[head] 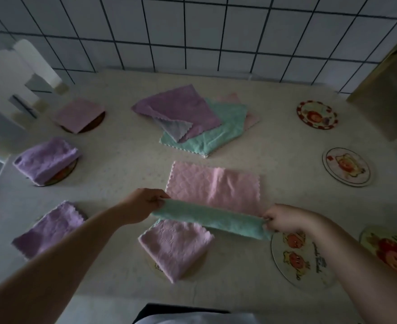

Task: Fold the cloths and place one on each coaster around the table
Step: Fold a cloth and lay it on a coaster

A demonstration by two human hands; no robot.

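Left hand [146, 202] and right hand [284, 218] each pinch one end of the green cloth [210, 218], stretched w/ a long fold, above the table [122, 148]. Behind it lies a flat pink cloth [214, 185]; below, a folded pink cloth [175, 246] on a coaster. Bare coaster [298, 258] just beside right hand.

One cam only, head-worn, wide-angle, looking fwd and steeply down over the table [122, 164] from its near edge, facing the tiled wall [193, 31] at the far side. Close in: both forearms enter from bottom, edges bowed by lens. No 2nd view to overlap.
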